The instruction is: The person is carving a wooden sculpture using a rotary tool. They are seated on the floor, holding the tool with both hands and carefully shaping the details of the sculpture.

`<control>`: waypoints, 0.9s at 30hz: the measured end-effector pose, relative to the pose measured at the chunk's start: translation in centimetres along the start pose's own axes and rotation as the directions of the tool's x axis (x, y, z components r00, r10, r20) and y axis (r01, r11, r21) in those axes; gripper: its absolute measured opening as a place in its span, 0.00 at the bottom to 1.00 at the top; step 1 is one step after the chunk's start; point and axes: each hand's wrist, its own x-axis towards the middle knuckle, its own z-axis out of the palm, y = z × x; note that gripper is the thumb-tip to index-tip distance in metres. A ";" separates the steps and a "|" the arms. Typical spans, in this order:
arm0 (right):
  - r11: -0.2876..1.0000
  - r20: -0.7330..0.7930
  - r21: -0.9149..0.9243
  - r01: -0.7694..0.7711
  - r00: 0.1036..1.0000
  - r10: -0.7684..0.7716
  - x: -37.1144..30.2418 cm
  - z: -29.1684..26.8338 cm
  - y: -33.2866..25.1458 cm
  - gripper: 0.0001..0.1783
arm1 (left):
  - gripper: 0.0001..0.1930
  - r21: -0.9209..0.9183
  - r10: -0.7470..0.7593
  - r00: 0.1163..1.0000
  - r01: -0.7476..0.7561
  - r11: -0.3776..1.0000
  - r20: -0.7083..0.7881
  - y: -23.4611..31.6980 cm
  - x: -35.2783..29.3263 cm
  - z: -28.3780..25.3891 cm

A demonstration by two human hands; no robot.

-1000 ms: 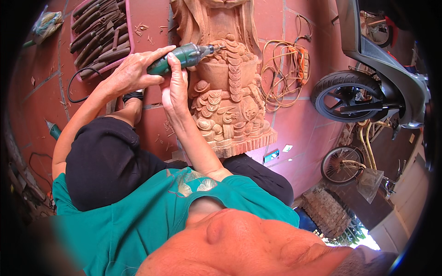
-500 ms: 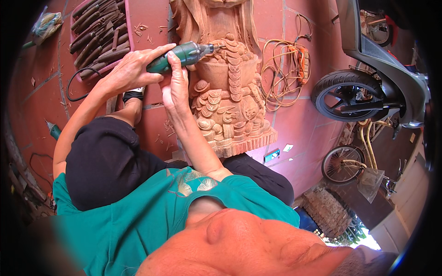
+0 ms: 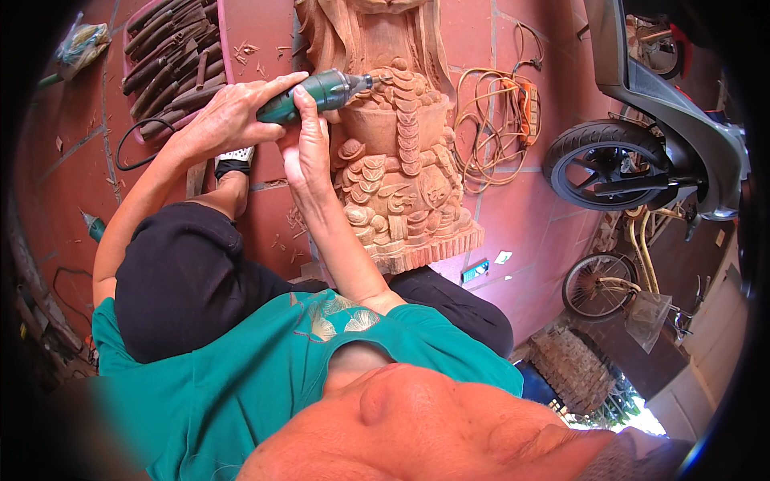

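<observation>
A green rotary tool (image 3: 327, 90) lies across both my hands, its dark nose pointing right. Its thin bit (image 3: 382, 79) meets the carved coins at the top of a wooden carving (image 3: 391, 128); whether it touches the wood is hard to tell. My left hand (image 3: 228, 114) is wrapped round the back of the tool's body. From below, my right hand (image 3: 305, 148) grips the same body, thumb up along its side. The carving lies on the floor, covered in relief of coins, a pot shape and rounded lumps. A black cord (image 3: 128, 144) loops near my left wrist.
A pink tray (image 3: 228, 48) of dark-handled carving tools sits at the upper left, wood chips around it. Right of the carving lie a coiled orange cord (image 3: 481, 120) and an orange power strip (image 3: 528, 112). Beyond stand a motorbike (image 3: 605, 164) and a bicycle (image 3: 600, 284).
The rotary tool has shifted very slightly upward at its nose, with both hands still gripping it. The carving stays in place.
</observation>
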 end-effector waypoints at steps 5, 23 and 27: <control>0.999 0.001 -0.001 -0.041 0.999 0.041 0.3 0.5 -0.7 0.23 | 0.42 0.037 -0.014 0.999 0.015 0.999 -0.030 0.0 0.2 0.2; 0.992 0.069 0.061 -0.110 0.992 0.106 0.6 0.3 -1.2 0.26 | 0.42 0.116 -0.033 0.999 0.032 0.993 0.002 0.6 0.7 -0.5; 0.997 0.056 0.024 -0.071 0.996 0.070 0.3 0.5 -1.3 0.26 | 0.43 0.088 -0.065 0.998 0.064 0.994 0.009 0.6 0.4 -0.1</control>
